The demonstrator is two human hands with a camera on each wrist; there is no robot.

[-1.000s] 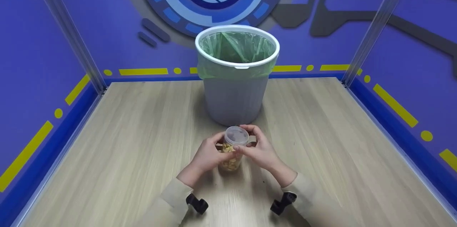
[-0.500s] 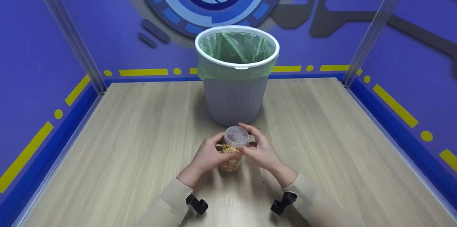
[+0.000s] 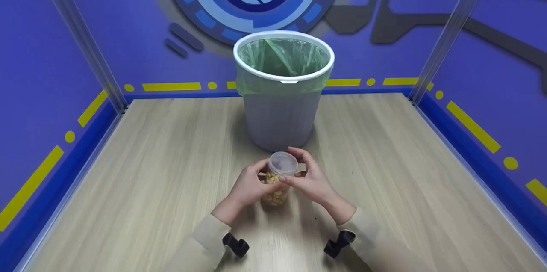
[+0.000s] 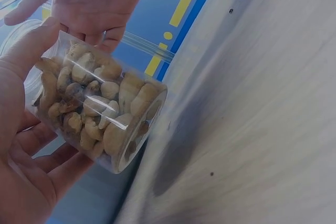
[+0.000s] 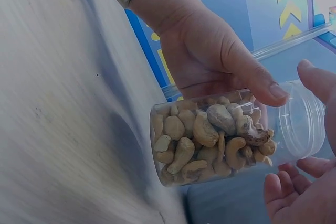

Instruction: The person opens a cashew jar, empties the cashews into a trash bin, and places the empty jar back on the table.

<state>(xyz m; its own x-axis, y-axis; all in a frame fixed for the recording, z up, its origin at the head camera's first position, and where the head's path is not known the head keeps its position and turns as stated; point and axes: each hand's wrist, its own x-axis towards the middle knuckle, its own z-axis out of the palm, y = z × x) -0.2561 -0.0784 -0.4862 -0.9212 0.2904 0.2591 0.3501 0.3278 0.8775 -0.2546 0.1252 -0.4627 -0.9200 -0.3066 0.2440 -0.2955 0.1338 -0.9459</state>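
A clear plastic jar (image 3: 277, 193) of cashews (image 5: 205, 137) is held upright and slightly tilted over the table, near the middle of the head view. My left hand (image 3: 248, 184) grips its side, thumb across the front and fingers behind. The jar's translucent round lid (image 3: 283, 162) is at the top. My right hand (image 3: 311, 178) curves around the lid, its thumb (image 3: 290, 179) at the near side and forefinger beyond the far edge. In the right wrist view, the right fingers (image 5: 291, 182) lie close by the lid's ridged rim. The left fingertips are partly hidden behind the jar.
A grey waste bin (image 3: 280, 118) with a white rim and a green liner (image 3: 280, 86) stands just beyond the hands on the wooden tabletop (image 3: 171, 169). Blue printed panels enclose the table at the back and both sides. Small dark specks lie on the wood.
My right thumb and fingers loosened slightly to the right, then came back in around the lid. The left hand and jar have stayed nearly still.
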